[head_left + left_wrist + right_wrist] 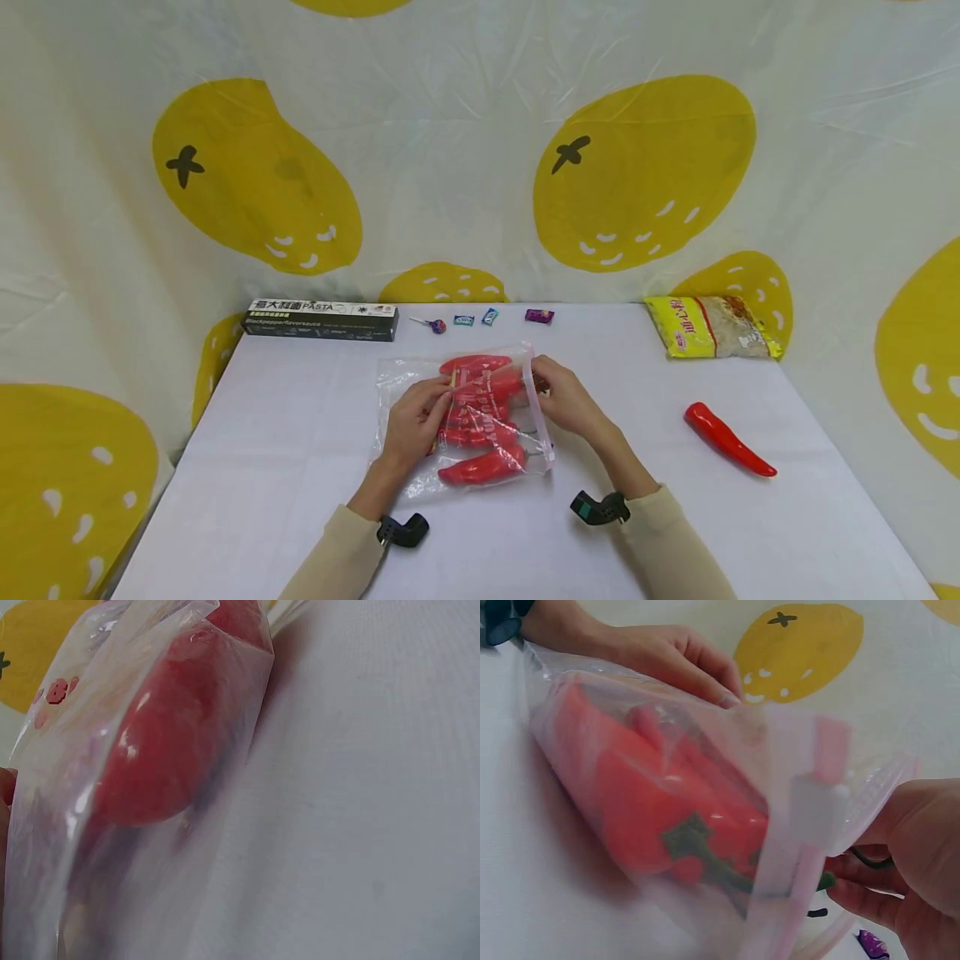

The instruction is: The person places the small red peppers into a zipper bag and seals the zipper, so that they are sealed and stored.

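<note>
A clear zip bag with pink print and a pink-edged mouth lies mid-table, several red chili peppers inside. My left hand pinches the bag's film on its left part; in the right wrist view the left fingers lie along its upper edge. At the mouth on the right, my right hand has its fingers curled at a pepper's green stem, just inside the opening. A white slider sits on the zip strip near these fingers. The left wrist view shows a red pepper through the film.
One loose red chili pepper lies to the right. Along the back are a black pasta box, a lollipop, small wrapped candies, a purple candy and a yellow food packet. A patterned curtain hangs behind.
</note>
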The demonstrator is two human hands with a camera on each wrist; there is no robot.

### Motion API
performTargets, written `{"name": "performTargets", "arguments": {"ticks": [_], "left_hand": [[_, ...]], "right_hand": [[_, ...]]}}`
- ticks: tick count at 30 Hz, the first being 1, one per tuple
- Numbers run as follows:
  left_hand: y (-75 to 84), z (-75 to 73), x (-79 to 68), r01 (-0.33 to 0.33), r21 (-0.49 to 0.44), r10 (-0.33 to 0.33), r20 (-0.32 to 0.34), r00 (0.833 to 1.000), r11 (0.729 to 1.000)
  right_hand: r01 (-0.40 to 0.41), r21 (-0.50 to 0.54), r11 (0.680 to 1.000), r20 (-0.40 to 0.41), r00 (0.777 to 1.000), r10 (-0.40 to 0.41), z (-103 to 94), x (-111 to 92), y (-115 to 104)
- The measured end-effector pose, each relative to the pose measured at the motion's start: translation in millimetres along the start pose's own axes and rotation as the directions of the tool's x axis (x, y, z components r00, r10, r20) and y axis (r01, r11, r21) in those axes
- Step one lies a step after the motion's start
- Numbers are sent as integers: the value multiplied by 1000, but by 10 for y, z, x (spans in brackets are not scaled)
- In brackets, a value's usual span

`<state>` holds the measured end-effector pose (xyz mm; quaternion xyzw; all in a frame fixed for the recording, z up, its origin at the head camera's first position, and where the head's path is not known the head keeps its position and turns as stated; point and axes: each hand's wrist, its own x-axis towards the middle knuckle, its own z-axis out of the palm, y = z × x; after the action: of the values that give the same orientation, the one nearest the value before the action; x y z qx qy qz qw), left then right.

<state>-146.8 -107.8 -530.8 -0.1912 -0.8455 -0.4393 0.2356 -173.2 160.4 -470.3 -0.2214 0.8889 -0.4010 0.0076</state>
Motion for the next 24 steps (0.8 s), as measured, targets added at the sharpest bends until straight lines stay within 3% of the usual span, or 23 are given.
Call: {"name": "performTargets", "arguments": {"ticks": [9, 17, 24], "left_hand": [[-23, 18, -20, -22, 3, 22, -12, 1000, 1000], [0, 12, -17, 1, 7, -1, 0, 1000, 1000], [-32, 35, -37, -6, 9, 6, -15, 1000, 1000]], "right_hand": [[1, 57, 998, -11, 1000, 0, -100, -162, 38], [-63, -58, 996, -101, 993, 56, -526, -534, 215], [-190, -177, 966, -162, 974, 161, -942, -969, 426]]}}
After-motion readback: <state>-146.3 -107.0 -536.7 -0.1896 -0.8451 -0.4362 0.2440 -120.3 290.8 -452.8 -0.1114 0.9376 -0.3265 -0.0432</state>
